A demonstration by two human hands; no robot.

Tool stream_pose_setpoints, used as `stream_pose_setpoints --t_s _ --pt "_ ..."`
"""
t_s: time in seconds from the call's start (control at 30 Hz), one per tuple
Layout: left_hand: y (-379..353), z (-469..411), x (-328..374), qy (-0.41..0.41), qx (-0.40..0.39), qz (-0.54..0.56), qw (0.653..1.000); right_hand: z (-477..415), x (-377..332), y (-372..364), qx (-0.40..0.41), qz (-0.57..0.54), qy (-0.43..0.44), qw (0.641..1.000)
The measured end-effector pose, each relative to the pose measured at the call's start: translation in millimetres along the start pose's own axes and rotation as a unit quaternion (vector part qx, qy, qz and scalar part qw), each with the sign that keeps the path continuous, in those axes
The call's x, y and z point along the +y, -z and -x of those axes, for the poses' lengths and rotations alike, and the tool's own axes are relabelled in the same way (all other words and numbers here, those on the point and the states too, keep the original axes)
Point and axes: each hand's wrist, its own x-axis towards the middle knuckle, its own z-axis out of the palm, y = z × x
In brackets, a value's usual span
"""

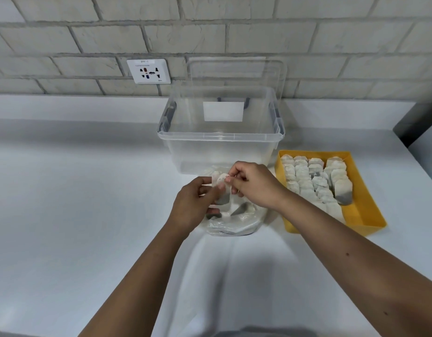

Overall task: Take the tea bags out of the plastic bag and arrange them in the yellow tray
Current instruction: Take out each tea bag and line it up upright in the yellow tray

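A clear plastic bag (237,223) lies on the white counter at the centre, with a few tea bags still inside. Above its mouth both hands pinch one white tea bag (222,190) with dark leaves at its lower end. My left hand (193,205) grips it from the left. My right hand (254,186) holds its top from the right. To the right sits the yellow tray (363,215), with several tea bags (314,181) laid in overlapping rows across its far and left part.
A clear, lidless storage box (221,135) stands just behind the bag, its lid (237,71) leaning on the brick wall. A wall socket (149,71) is at the back left. The counter's right edge (419,161) runs beside the tray.
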Motion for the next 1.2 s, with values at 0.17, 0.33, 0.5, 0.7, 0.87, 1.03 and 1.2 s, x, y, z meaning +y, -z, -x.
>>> stream_pose_setpoints --t_s 0.17,0.33,0.5,0.7,0.87,1.03,1.2 --pt "8 -6 -7 -0.050 0.068 -0.106 0.991 2 5 -17 0.019 -0.094 -0.043 0.994" --pt "21 -11 -6 -0.055 0.112 -0.106 0.986 9 25 -51 -0.050 -0.002 -0.090 0.995" --pt "19 -11 -8 -0.052 0.106 -0.106 0.987 11 27 -68 -0.087 0.097 -0.091 0.987" --pt "22 -9 -8 -0.043 0.109 -0.098 0.988 11 32 -66 -0.057 0.055 -0.087 0.993" --pt "24 -7 -6 -0.029 0.111 -0.067 0.991 23 30 -35 0.020 -0.103 -0.098 0.990" --pt "20 -6 -4 -0.010 0.104 -0.059 0.993 23 31 -37 -0.014 -0.064 -0.104 0.992" --pt "16 -5 -2 -0.018 0.103 -0.095 0.990 16 25 -59 -0.093 0.134 -0.086 0.983"
